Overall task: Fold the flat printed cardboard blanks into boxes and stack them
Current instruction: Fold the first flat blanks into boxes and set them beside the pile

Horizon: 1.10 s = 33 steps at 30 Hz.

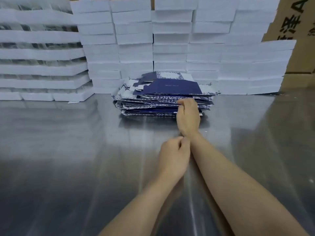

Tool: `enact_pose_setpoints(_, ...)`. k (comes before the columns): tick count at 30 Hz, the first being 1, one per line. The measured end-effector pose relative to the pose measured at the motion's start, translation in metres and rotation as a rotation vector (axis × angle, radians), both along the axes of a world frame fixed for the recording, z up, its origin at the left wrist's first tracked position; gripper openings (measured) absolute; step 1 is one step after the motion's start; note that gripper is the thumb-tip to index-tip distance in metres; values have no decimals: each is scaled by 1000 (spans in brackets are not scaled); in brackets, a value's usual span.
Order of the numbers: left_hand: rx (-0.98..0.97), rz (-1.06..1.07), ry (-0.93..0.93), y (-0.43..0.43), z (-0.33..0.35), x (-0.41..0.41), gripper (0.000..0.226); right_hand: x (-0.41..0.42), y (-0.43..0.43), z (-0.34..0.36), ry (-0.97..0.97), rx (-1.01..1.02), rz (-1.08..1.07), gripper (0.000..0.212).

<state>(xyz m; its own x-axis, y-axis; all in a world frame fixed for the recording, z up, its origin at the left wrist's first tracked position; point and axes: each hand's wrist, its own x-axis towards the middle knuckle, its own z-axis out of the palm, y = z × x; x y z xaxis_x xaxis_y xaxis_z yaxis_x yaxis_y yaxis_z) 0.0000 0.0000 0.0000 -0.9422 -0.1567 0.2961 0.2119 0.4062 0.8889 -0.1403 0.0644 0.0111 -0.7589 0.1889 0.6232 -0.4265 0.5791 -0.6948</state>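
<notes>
The right hand (188, 114) reaches to the near edge of the pile of blanks (163, 97), which lies mid-bench just in front of the wall of stacked white boxes (170, 48). Its fingers curl at the pile's edge, about a third of the way down; the grip looks narrow, pinching at the card edges, though whether it has separated one blank I cannot tell. The left hand (173, 157) hovers over the steel bench (68, 150) near the right wrist, fingers loosely curled, holding nothing.

The step in hand seems to be taking a blank to fold. To do it well, lift from the top of the pile, not its middle: the top blank (172, 86) lies skewed and partly opened, so pulling from lower down would likely drag the loose ones off. Peel a single sheet with the thumb, steady the pile with the left hand, and draw the blank toward the bare bench nearer the body, where there is room to fold.
</notes>
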Motion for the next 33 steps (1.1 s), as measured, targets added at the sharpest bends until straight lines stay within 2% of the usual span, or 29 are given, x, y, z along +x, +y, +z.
enact_pose_setpoints(4, 50, -43, 24, 1, 0, -4, 50, -34, -8, 3, 37, 372, -76, 42)
enact_pose_setpoints(7, 70, -95, 40, 2, 1, -3, 40, -51, -10, -3, 20, 507, -76, 45)
enact_pose_setpoints(13, 37, -124, 43, 3, 1, 0, 40, -54, -10, -1, 112, 426, -7, 32)
enact_pose_setpoints(19, 36, -126, 40, 3, 1, 1, 39, -51, -10, -1, 101, 474, -37, 38)
enact_pose_setpoints(23, 71, -117, 37, 3, 2, 1, 41, -54, -9, 0, 231, 505, -102, 39)
enact_pose_setpoints(28, 143, -86, 38, 0, 4, 0, 46, -32, -7, 21, 541, 278, -139, 26)
enact_pose_setpoints(31, 173, -39, 82, -5, 4, -6, 40, 0, 4, 71, 701, 61, -181, 24)
enact_pose_setpoints(33, 301, 48, 76, -12, 5, -11, 38, 29, 19, 119, 788, -126, -243, 23)
